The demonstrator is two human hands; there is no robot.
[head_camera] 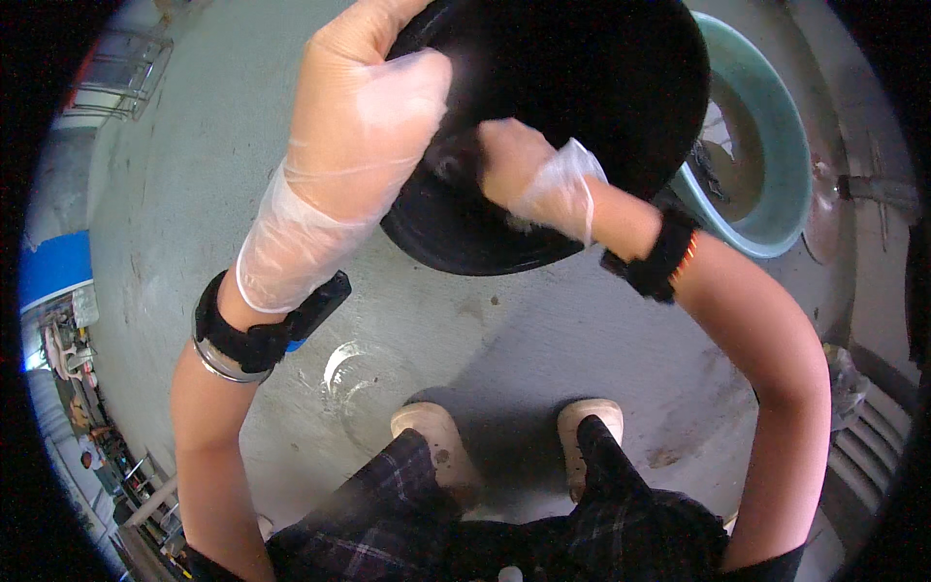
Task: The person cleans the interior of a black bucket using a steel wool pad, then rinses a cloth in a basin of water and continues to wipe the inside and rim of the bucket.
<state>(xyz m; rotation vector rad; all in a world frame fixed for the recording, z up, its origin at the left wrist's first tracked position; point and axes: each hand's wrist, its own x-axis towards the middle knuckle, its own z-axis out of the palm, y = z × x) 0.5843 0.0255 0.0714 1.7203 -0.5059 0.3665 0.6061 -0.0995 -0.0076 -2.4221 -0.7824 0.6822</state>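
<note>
A large, round black pan (502,251), wok-like in shape, is tilted in front of me above the floor. My left hand (371,116), in a clear disposable glove, grips its left rim with the fingers curled and partly hidden. Inside the pan, my right hand (520,164), gloved the same way, is curled into a fist close to the dark inner surface. It is blurred, and I cannot tell whether something is held in it. Beyond the pan on the right stands a pale green plastic basin (782,167) holding murky water and a dark, crumpled thing (709,171).
Wet marks (345,367) shine on the grey floor (436,327), near my light clogs (429,429). A clear plastic bag (847,385) lies at right by grey slats (865,451). A metal-framed chair (138,80) stands upper left; a blue panel (58,269) and clutter (73,356) line the left edge.
</note>
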